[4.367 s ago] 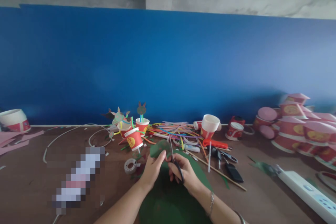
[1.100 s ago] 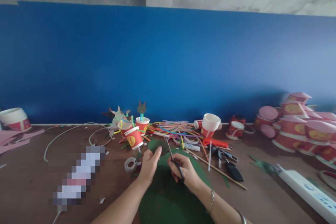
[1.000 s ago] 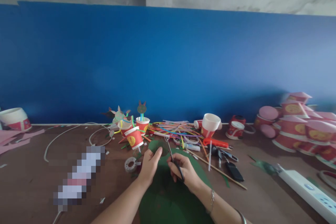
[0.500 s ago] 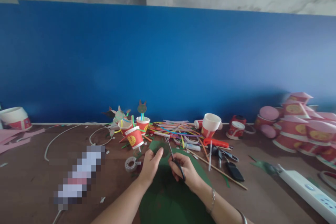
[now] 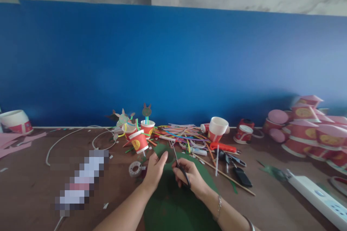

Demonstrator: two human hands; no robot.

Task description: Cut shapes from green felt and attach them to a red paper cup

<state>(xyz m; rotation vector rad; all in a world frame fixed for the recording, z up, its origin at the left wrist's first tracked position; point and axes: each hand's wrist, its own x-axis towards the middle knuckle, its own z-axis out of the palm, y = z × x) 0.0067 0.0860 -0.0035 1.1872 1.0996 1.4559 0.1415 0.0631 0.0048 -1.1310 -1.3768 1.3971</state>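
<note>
Straws (image 5: 181, 135) and a tape roll (image 5: 135, 169) are strewn on the desk (image 5: 32, 177) just beyond green paper (image 5: 176, 205), which is pinched by the half-closed left hand (image 5: 155, 171); scissors (image 5: 179, 162) are gripped in the curled right hand (image 5: 188, 177).

A patch (image 5: 81, 182) on the worktop (image 5: 29, 173) is blurred, so what lies there cannot be told. The green paper (image 5: 176, 202) is cut off by the bottom edge, and the scissors (image 5: 179, 162) are partly hidden by the right hand (image 5: 188, 177). The power strip (image 5: 317, 196) and the red paper cups (image 5: 328, 137) are cut off by the right edge. The white scraps (image 5: 105, 205) are too small to be told.
</note>
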